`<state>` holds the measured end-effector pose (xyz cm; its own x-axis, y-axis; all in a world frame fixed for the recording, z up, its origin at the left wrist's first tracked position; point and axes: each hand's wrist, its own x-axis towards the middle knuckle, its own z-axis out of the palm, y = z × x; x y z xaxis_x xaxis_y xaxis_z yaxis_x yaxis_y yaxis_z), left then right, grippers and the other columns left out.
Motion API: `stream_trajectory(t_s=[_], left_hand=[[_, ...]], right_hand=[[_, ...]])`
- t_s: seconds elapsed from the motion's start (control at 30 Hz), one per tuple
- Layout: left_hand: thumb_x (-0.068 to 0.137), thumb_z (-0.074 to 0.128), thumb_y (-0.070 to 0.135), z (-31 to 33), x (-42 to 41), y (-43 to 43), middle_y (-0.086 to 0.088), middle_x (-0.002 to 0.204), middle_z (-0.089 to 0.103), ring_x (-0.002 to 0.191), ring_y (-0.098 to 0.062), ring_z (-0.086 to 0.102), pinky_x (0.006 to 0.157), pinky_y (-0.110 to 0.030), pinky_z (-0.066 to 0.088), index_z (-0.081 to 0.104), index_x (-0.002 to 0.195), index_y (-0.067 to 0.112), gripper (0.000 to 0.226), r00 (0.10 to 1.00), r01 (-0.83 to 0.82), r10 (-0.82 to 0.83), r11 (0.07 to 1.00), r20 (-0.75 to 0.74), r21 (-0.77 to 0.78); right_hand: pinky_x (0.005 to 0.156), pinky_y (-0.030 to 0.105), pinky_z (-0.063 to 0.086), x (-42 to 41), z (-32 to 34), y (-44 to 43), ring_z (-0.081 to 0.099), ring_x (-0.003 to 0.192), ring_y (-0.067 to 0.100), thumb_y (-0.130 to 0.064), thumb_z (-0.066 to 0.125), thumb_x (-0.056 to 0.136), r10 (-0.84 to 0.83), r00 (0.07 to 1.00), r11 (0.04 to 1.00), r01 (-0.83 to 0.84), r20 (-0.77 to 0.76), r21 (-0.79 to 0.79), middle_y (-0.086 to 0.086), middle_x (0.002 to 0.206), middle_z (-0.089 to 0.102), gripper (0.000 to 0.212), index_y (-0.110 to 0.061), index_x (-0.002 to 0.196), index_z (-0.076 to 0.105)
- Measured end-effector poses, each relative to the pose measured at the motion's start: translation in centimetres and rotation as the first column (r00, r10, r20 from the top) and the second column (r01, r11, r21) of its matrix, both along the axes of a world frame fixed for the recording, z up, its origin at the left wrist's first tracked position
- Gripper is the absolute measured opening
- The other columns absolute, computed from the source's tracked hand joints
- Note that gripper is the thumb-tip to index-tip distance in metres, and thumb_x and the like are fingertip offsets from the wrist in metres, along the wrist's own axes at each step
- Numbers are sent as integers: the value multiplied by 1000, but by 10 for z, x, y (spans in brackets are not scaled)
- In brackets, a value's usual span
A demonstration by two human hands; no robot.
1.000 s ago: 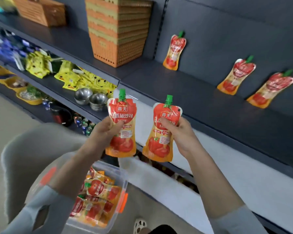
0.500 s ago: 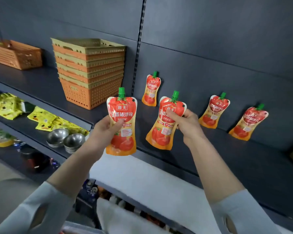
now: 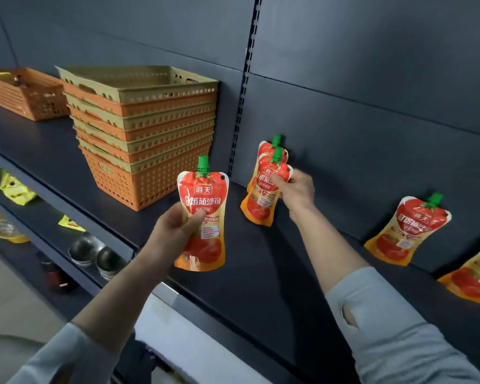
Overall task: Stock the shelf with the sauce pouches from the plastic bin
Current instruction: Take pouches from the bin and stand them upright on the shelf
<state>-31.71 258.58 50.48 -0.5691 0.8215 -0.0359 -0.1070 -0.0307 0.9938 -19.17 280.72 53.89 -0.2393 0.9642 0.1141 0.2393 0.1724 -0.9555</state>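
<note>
My left hand (image 3: 172,231) grips a red and orange tomato sauce pouch (image 3: 203,214) with a green cap, upright above the front of the dark shelf (image 3: 261,261). My right hand (image 3: 295,189) holds a second pouch (image 3: 262,203) at the back of the shelf, directly in front of a pouch (image 3: 269,149) leaning on the back wall. Two more pouches lean on the wall to the right, one (image 3: 408,231) in full view and one (image 3: 474,275) cut off by the frame edge. The plastic bin is out of sight.
A stack of orange and beige baskets (image 3: 144,134) stands on the shelf left of the pouches, with another orange basket (image 3: 25,92) further left. The shelf below holds yellow packets (image 3: 17,189) and metal bowls (image 3: 94,252).
My right hand has carried its pouch away from me to the back of the shelf, in front of the leaning pouch. My left hand has stayed near the shelf front. The view has risen.
</note>
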Motion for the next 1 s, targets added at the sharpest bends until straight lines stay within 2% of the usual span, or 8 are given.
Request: stream_trajectory(t_s=[0.13, 0.37, 0.5, 0.63, 0.7, 0.77, 0.83, 1.0], left_hand=[[92, 60, 30, -6, -11, 15, -5, 105, 73, 92, -23, 72, 84, -43, 56, 59, 119, 17, 30, 1000, -25, 25, 1000, 10, -12], [90, 60, 29, -8, -17, 38, -6, 107, 73, 96, -25, 71, 88, -46, 55, 61, 117, 17, 29, 1000, 23, -23, 1000, -7, 2], [87, 61, 33, -7, -14, 48, -5, 108, 73, 98, -23, 71, 88, -44, 55, 61, 118, 19, 34, 996, 73, -73, 997, -49, 3], [93, 57, 27, -7, -10, 57, -2, 105, 73, 96, -18, 71, 82, -33, 57, 60, 117, 18, 25, 988, 121, -122, 993, -94, -14], [94, 56, 26, -7, -7, 62, -1, 104, 74, 94, -16, 71, 79, -29, 58, 60, 116, 16, 25, 979, 169, -170, 985, -114, -23], [94, 57, 27, -7, -2, 68, -1, 103, 74, 93, -17, 72, 75, -26, 58, 59, 116, 16, 25, 969, 216, -218, 976, -120, -33], [93, 57, 28, -8, 2, 73, -1, 103, 74, 93, -17, 72, 74, -25, 57, 58, 115, 15, 26, 961, 243, -247, 969, -123, -41], [92, 59, 27, -13, 7, 80, -3, 104, 73, 94, -18, 72, 75, -28, 58, 56, 116, 15, 27, 954, 258, -262, 965, -147, -44]], right_hand=[[89, 42, 58, -24, -6, 19, 71, 92, 17, -27, 79, 81, -34, 999, 998, 32, 32, 52, -7, 89, 72, 13, -29, 76, 67], [96, 39, 54, -35, -6, 40, 67, 105, 18, -25, 77, 85, -36, 994, 995, 26, 103, 101, 1, 111, 73, 21, -18, 105, 72], [85, 25, 51, -23, -5, 37, 64, 97, 9, -17, 75, 87, 18, 995, 995, -27, 95, 99, -8, 106, 69, 33, -19, 118, 63], [70, 11, 46, 2, 0, 16, 63, 86, 2, -23, 73, 88, -89, 996, 943, 83, 3, 322, -9, 97, 66, 28, -22, 112, 60], [71, 12, 47, 12, 1, -2, 62, 85, -2, -35, 67, 92, 59, 998, 957, -59, 9, 285, -10, 95, 68, 19, -23, 105, 65], [76, 20, 50, 17, 1, -17, 66, 93, -1, -46, 62, 93, 296, 955, 946, -298, 34, 131, -11, 101, 72, 28, -23, 107, 68], [80, 27, 55, 18, -1, -22, 70, 97, 5, -44, 66, 91, 424, 902, 897, -430, 79, 104, -7, 103, 74, 28, -21, 106, 71], [71, 35, 60, 16, 1, -19, 73, 83, 17, -29, 72, 89, 387, 909, 896, -411, 158, 169, 3, 93, 75, 21, -10, 98, 73]])
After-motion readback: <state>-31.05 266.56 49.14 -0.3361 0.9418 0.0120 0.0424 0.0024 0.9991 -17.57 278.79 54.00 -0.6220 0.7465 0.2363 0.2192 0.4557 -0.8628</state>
